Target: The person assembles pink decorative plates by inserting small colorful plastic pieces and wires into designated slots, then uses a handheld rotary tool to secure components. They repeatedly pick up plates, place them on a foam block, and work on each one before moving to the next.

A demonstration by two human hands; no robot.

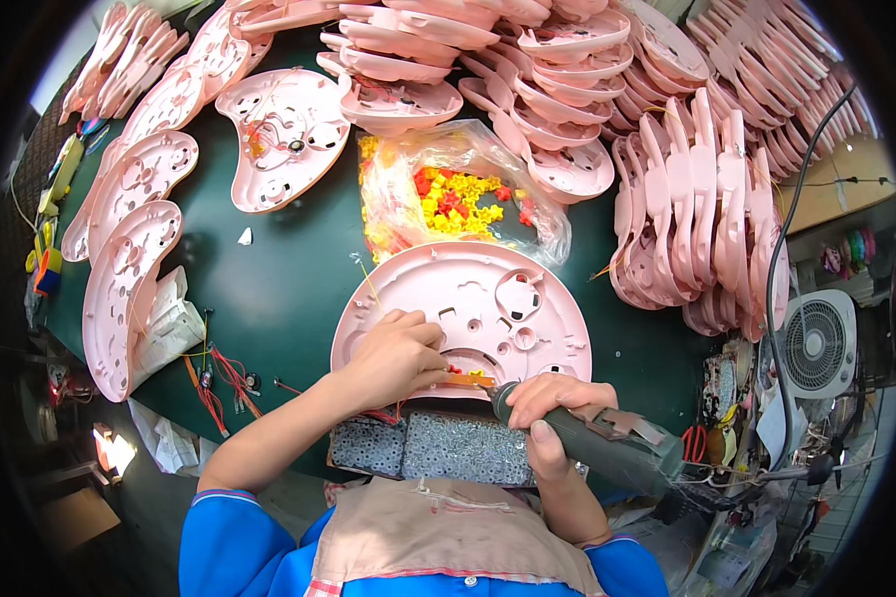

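A pink plastic housing shell [411, 298] lies with its inner side up in front of me. My right hand [556, 407] is closed around a dark corded electric screwdriver [605, 444], whose tip meets the right end of an orange-brown circuit strip [469, 380] at the shell's near edge. My left hand [403, 354] reaches over the shell, its fingertips at the strip's left end; whether they pinch it cannot be told. Small red and yellow star pieces [476, 373] show just behind the strip. Red wires [379, 415] run beneath my left wrist.
Behind the shell lies a clear bag [541, 224] of yellow and red star pieces. A tray [403, 476] of metal screws and washers is nearest me. Pink shells [664, 194] stack at the back and right; others [123, 298] line the left, near wired parts [231, 380]. A black cable [780, 254] hangs right.
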